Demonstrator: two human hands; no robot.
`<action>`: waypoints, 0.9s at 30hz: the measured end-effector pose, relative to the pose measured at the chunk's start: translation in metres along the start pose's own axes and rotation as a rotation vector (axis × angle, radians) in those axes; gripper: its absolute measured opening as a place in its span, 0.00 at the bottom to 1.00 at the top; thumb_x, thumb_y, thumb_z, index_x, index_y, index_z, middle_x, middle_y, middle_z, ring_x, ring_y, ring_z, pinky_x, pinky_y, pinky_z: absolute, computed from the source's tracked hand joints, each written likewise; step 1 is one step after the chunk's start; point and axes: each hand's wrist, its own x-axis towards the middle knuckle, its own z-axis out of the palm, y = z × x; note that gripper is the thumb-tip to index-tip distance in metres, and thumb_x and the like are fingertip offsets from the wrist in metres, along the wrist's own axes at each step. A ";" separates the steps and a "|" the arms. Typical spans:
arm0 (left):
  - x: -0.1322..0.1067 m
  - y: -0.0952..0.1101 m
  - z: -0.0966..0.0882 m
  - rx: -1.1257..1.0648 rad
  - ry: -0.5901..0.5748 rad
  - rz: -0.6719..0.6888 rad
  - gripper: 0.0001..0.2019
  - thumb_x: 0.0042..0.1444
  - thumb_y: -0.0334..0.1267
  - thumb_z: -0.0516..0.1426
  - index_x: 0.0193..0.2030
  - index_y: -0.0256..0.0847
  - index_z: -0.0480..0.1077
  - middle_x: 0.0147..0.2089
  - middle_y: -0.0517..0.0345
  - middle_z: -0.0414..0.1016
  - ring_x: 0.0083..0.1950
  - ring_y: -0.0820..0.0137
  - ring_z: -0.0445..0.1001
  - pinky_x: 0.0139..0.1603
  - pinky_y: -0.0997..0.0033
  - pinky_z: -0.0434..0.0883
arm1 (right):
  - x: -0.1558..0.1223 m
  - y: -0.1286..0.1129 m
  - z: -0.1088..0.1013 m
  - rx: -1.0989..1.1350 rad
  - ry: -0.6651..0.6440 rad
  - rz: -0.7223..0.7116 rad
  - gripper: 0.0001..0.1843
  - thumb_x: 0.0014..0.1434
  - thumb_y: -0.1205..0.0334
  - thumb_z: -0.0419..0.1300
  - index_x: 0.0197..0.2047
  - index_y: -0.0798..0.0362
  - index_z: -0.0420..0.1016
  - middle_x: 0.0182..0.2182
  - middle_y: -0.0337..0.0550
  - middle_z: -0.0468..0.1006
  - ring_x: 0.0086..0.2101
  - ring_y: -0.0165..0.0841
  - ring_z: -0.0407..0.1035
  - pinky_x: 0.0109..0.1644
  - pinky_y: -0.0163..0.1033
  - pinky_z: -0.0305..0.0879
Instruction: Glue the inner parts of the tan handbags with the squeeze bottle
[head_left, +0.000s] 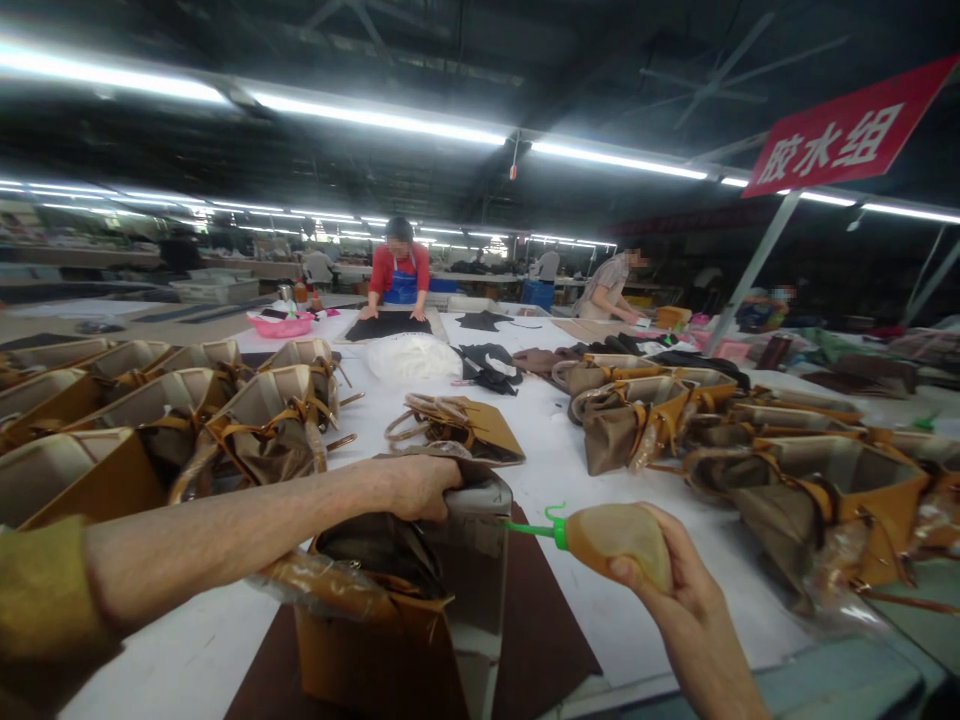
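My right hand (688, 585) is wrapped round a squeeze glue bottle (611, 535), translucent with yellowish contents. Its green nozzle points left, with the tip at the edge of the tan and brown handbag (375, 640) in front of me. Across the top of that bag reaches my left hand (424, 487), its fingers closed on the upper edge of the bag's dark fabric panel. A pale inner face of the panel shows beside the fingers. The bag's plastic-wrapped handle (330, 585) hangs below my left forearm. Under the bag lies a dark brown sheet (544, 610).
Several similar handbags stand in rows at left (97, 475) and right (832, 480). Another bag (487, 425) lies just beyond mine. Farther back are a white plastic bundle (414, 358), a pink basin (279, 325) and a co-worker in red (397, 270), both hands on black material.
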 end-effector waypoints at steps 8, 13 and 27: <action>-0.003 0.007 -0.001 -0.011 0.002 -0.028 0.23 0.41 0.37 0.56 0.48 0.50 0.70 0.47 0.61 0.73 0.46 0.62 0.71 0.45 0.69 0.68 | 0.000 0.004 -0.005 -0.045 -0.022 -0.009 0.26 0.49 0.46 0.62 0.48 0.50 0.62 0.38 0.39 0.70 0.38 0.35 0.65 0.40 0.31 0.63; -0.001 0.003 0.003 0.003 0.001 -0.035 0.23 0.41 0.41 0.56 0.48 0.52 0.69 0.46 0.61 0.74 0.44 0.61 0.72 0.41 0.67 0.69 | -0.001 0.008 -0.004 -0.065 -0.036 -0.025 0.27 0.49 0.47 0.62 0.48 0.49 0.62 0.39 0.39 0.70 0.39 0.36 0.65 0.41 0.31 0.64; 0.001 0.002 0.005 0.014 -0.004 -0.029 0.22 0.40 0.42 0.56 0.46 0.48 0.71 0.47 0.56 0.73 0.45 0.58 0.71 0.41 0.63 0.69 | -0.001 0.010 -0.008 -0.137 -0.041 -0.081 0.24 0.49 0.49 0.62 0.48 0.48 0.63 0.40 0.37 0.69 0.40 0.35 0.64 0.42 0.31 0.62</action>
